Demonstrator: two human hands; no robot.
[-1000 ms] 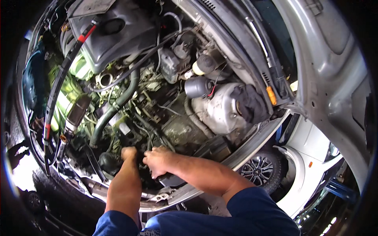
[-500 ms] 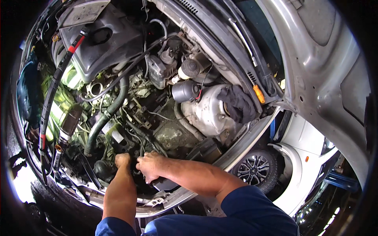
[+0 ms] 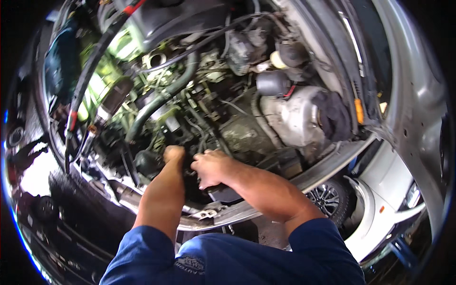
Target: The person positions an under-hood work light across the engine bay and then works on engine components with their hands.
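Both my hands reach down into the near side of an open engine bay. My left hand (image 3: 174,154) is closed beside a dark rounded part (image 3: 147,162); its fingertips and whatever they grip are hidden. Just right of it, my right hand (image 3: 211,167) has its fingers curled over a dark gap, and what lies in them cannot be made out. Ahead of my hands run dark cables (image 3: 204,121) and a thick black hose (image 3: 164,99). A black box-shaped part (image 3: 228,194) lies below my right wrist.
A silver dome (image 3: 292,114) with a dark cloth (image 3: 334,116) on it stands to the right, next to a black cylinder (image 3: 273,83). An orange-handled screwdriver (image 3: 359,111) rests by the windscreen edge. A long black-and-red bar (image 3: 90,76) crosses the left. The raised hood (image 3: 418,104) is at right.
The view has shifted, so the engine bay appears higher and further right. My hands stay at the same spot among the parts, with little change in their pose.
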